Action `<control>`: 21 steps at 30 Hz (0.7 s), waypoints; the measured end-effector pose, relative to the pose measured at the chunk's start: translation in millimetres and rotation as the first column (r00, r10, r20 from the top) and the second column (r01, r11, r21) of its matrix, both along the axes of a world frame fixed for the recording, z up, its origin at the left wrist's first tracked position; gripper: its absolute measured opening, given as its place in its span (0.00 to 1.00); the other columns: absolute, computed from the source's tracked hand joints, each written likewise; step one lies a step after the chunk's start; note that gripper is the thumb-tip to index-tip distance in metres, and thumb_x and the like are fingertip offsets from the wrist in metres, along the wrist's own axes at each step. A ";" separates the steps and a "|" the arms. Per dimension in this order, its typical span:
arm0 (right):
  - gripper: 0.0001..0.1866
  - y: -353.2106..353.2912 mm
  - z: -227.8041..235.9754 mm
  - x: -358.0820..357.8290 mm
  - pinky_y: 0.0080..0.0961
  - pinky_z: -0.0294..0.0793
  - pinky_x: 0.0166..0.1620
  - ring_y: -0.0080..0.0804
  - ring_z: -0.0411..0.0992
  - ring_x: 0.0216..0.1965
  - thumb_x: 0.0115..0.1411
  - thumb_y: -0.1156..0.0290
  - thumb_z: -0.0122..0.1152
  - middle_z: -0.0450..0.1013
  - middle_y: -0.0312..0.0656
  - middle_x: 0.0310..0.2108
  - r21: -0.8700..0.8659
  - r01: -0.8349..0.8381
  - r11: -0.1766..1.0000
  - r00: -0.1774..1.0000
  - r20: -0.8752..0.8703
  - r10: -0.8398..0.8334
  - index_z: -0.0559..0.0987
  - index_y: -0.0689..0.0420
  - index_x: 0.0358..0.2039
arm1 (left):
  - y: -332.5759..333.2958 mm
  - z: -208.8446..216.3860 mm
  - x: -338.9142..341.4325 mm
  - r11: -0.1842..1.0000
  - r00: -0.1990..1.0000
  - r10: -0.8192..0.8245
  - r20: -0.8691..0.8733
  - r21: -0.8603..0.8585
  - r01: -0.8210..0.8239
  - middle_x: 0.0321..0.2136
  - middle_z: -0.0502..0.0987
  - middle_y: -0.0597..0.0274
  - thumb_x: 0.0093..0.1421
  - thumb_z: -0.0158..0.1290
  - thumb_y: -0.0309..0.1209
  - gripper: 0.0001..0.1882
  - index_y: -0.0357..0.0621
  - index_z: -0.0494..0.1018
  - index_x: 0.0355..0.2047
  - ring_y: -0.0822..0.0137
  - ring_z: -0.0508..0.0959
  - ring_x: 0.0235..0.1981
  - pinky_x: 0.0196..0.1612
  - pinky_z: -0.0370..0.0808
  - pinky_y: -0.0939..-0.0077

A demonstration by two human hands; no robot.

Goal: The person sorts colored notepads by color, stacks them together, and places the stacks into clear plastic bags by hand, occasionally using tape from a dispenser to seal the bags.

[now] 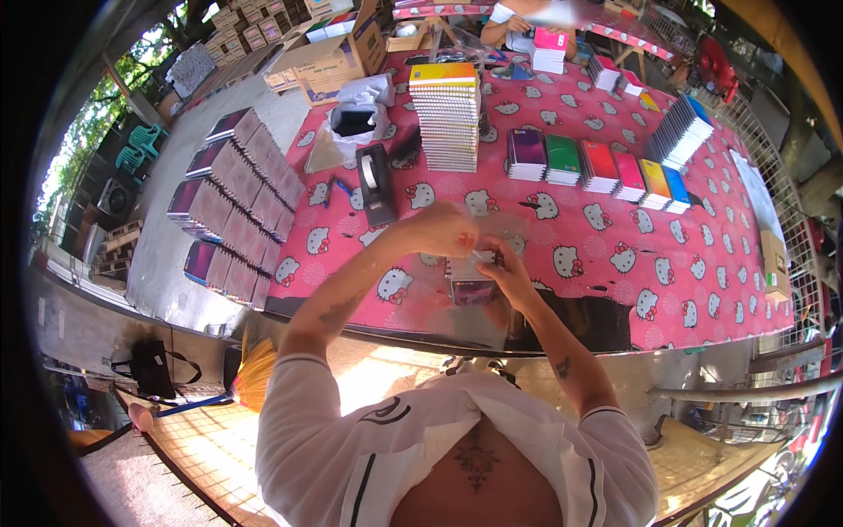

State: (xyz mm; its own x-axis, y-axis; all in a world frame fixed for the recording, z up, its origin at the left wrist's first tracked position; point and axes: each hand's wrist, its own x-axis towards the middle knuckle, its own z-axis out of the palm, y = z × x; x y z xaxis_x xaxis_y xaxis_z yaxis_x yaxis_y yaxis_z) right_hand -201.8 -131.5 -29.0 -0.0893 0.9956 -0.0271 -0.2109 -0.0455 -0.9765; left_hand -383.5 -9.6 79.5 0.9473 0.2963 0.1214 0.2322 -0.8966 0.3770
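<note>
Notebooks with a dark purple cover [474, 293] sit near the close edge of the table, on the bare side of the pink patterned cloth [571, 224], with what looks like clear film [502, 230] around them. From my remote view, the left hand [443, 230] is curled loosely above their far end — whether it pinches anything I cannot tell. The right hand [502, 263] is bent at their far right corner, thumb and fingers drawn near each other; a pale bit shows there, but I can't confirm a grip on it.

I judge the pile compact and fairly weighty, stiff through its covers but apt to slide leaf against leaf. The film should be light, slippery and easily creased, so I'd hold the notebooks squarely by opposite sides — not by loose plastic. A black tape dispenser [378, 186] stands beyond the left hand, beside a tall spiral-bound stack [446, 127].
</note>
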 end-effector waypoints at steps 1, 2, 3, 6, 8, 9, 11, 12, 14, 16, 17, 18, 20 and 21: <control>0.29 1.1 -2.7 1.7 0.22 0.72 0.49 0.25 0.67 0.46 0.60 0.78 0.63 0.66 0.36 0.47 0.007 -0.003 1.000 1.000 0.007 0.003 0.68 0.53 0.62 | 6.9 3.5 15.2 0.997 0.990 -0.008 -0.144 -0.076 -0.003 0.24 0.80 0.61 0.50 0.65 0.41 0.15 0.43 0.78 0.28 0.61 0.81 0.29 0.35 0.75 0.66; 0.30 1.2 -5.6 5.5 0.23 0.72 0.49 0.25 0.67 0.46 0.60 0.77 0.63 0.66 0.37 0.47 0.011 0.002 1.000 1.000 0.016 -0.002 0.67 0.53 0.62 | 16.7 4.4 31.4 0.988 0.959 -0.034 -0.282 -0.153 -0.010 0.25 0.80 0.62 0.51 0.65 0.42 0.16 0.42 0.78 0.29 0.63 0.81 0.31 0.36 0.74 0.67; 0.31 0.1 -4.6 9.7 0.23 0.72 0.49 0.25 0.67 0.47 0.60 0.77 0.63 0.67 0.37 0.47 -0.010 0.000 1.000 1.000 -0.001 0.000 0.66 0.52 0.63 | 24.8 2.9 42.5 0.973 0.909 -0.070 -0.411 -0.227 -0.028 0.26 0.80 0.62 0.51 0.66 0.42 0.17 0.42 0.78 0.30 0.65 0.81 0.32 0.37 0.74 0.68; 0.34 3.7 7.7 -3.7 0.25 0.71 0.50 0.26 0.67 0.47 0.59 0.75 0.66 0.67 0.37 0.47 -0.007 -0.044 0.999 0.998 -0.043 0.044 0.65 0.52 0.65 | 66.7 -69.2 14.6 0.834 0.906 -0.092 -0.413 -0.529 -0.156 0.35 0.79 0.63 0.55 0.64 0.47 0.21 0.44 0.76 0.39 0.67 0.79 0.38 0.41 0.73 0.69; 0.36 3.6 1.9 -12.0 0.27 0.71 0.51 0.26 0.67 0.47 0.58 0.74 0.67 0.67 0.37 0.47 0.027 -0.031 0.999 0.998 -0.046 0.032 0.64 0.51 0.65 | 64.3 -125.2 -10.1 0.419 0.948 -0.024 -0.317 -0.865 -0.278 0.41 0.78 0.60 0.57 0.63 0.48 0.26 0.44 0.73 0.48 0.68 0.77 0.45 0.44 0.72 0.71; 0.35 2.2 -1.3 -12.2 0.27 0.70 0.52 0.26 0.66 0.48 0.60 0.72 0.66 0.67 0.37 0.47 0.051 -0.003 0.999 0.999 -0.048 0.006 0.63 0.51 0.66 | 55.4 -142.8 -19.1 0.154 0.960 0.020 -0.278 -0.948 -0.277 0.44 0.77 0.59 0.58 0.63 0.49 0.28 0.45 0.72 0.52 0.68 0.76 0.48 0.45 0.72 0.71; 0.34 -3.0 -12.4 -8.3 0.27 0.68 0.54 0.26 0.66 0.48 0.63 0.67 0.64 0.67 0.37 0.48 0.091 0.060 0.994 0.997 -0.045 -0.056 0.62 0.51 0.67 | 35.2 -143.7 -32.0 0.112 0.955 0.294 -0.034 -0.991 -0.070 0.49 0.74 0.56 0.59 0.62 0.45 0.29 0.45 0.69 0.56 0.67 0.72 0.54 0.49 0.72 0.70; 0.34 -7.8 -23.3 -7.4 0.28 0.65 0.57 0.27 0.65 0.51 0.65 0.62 0.61 0.66 0.37 0.51 0.049 0.115 0.992 0.988 -0.106 -0.110 0.61 0.51 0.68 | 19.5 -136.2 -45.2 0.115 0.897 0.434 0.081 -0.993 0.034 0.51 0.73 0.54 0.60 0.62 0.43 0.30 0.45 0.67 0.59 0.67 0.71 0.56 0.50 0.72 0.70; 0.35 -16.7 -45.5 2.2 0.30 0.57 0.63 0.29 0.60 0.59 0.67 0.52 0.54 0.62 0.39 0.58 -0.002 0.147 0.989 0.968 -0.205 -0.145 0.58 0.51 0.70 | -33.9 -112.0 -74.4 -0.010 0.796 0.537 0.281 -0.941 0.339 0.58 0.68 0.56 0.58 0.64 0.38 0.33 0.46 0.65 0.62 0.63 0.66 0.62 0.56 0.70 0.66; 0.42 -23.6 -54.9 -8.0 0.35 0.42 0.71 0.34 0.49 0.71 0.68 0.39 0.45 0.53 0.40 0.70 -0.003 0.024 1.000 0.951 -0.307 -0.024 0.53 0.54 0.72 | -106.7 -75.0 -58.3 0.259 0.698 0.642 0.317 -0.947 0.192 0.60 0.65 0.53 0.51 0.69 0.37 0.39 0.44 0.65 0.62 0.57 0.67 0.61 0.60 0.68 0.63; 0.42 -25.3 -46.4 -17.5 0.37 0.42 0.71 0.35 0.48 0.71 0.68 0.38 0.42 0.52 0.41 0.71 0.074 0.030 0.997 0.955 -0.295 -0.007 0.52 0.54 0.72 | -130.8 -75.2 -45.5 0.435 0.641 0.686 0.345 -0.900 0.019 0.60 0.65 0.52 0.48 0.71 0.37 0.41 0.43 0.65 0.61 0.55 0.68 0.60 0.60 0.68 0.62; 0.43 -27.6 -30.1 -32.6 0.38 0.42 0.71 0.37 0.47 0.72 0.68 0.36 0.40 0.51 0.42 0.71 0.152 0.013 0.988 0.956 -0.293 0.033 0.52 0.54 0.72 | -135.3 -97.5 -50.6 0.653 0.568 0.711 0.414 -0.688 -0.316 0.57 0.68 0.51 0.46 0.72 0.37 0.42 0.41 0.66 0.59 0.53 0.70 0.58 0.60 0.69 0.61; 0.42 -21.7 -13.3 -26.5 0.40 0.43 0.70 0.37 0.48 0.72 0.69 0.37 0.39 0.52 0.43 0.71 0.123 0.018 0.992 0.938 -0.345 0.026 0.51 0.53 0.72 | -129.0 -91.2 -72.1 0.720 0.522 0.677 0.519 -0.318 -0.617 0.51 0.71 0.50 0.43 0.74 0.36 0.42 0.39 0.67 0.57 0.52 0.73 0.54 0.57 0.71 0.62; 0.42 -18.5 -9.1 -21.7 0.41 0.43 0.70 0.38 0.48 0.72 0.69 0.37 0.38 0.52 0.44 0.71 0.096 0.034 0.995 0.926 -0.377 0.005 0.51 0.53 0.72 | -137.5 -57.6 -101.2 0.728 0.522 0.658 0.543 -0.280 -0.626 0.49 0.72 0.49 0.42 0.74 0.35 0.42 0.39 0.67 0.57 0.53 0.74 0.52 0.55 0.72 0.62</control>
